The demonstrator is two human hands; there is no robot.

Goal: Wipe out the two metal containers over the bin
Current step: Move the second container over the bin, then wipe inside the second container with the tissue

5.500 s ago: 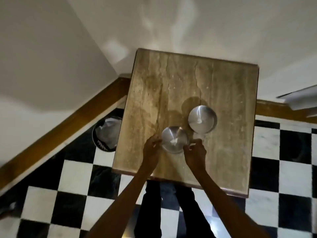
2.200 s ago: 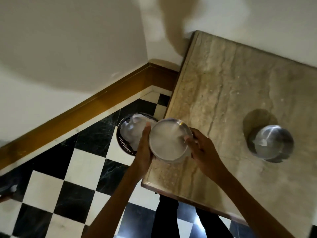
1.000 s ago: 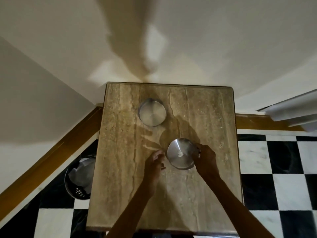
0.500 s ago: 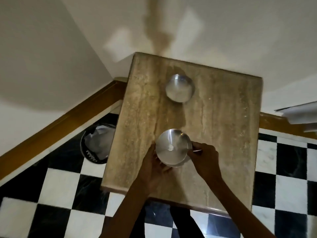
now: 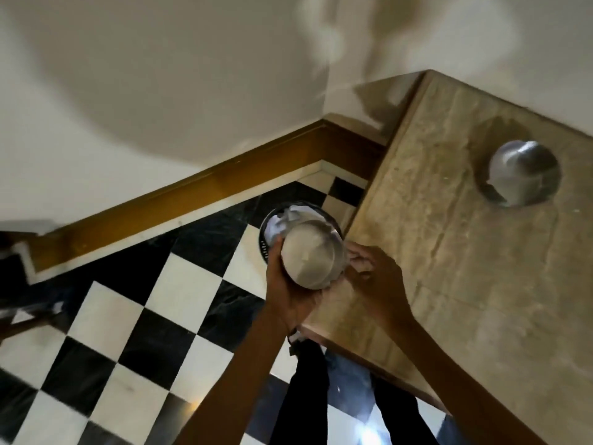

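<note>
Holding a round, shiny metal container (image 5: 310, 254) off the left edge of the beige stone table (image 5: 475, 271), you have it above the black round bin (image 5: 269, 231) on the checkered floor (image 5: 134, 332). Your left hand (image 5: 288, 292) wraps its side; your right hand (image 5: 373, 276) touches its rim, grip unclear. A second round metal container (image 5: 523, 173) sits well apart on the table.

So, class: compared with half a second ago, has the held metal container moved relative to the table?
Yes. The container has left the table, moving past its left edge over the bin.
</note>
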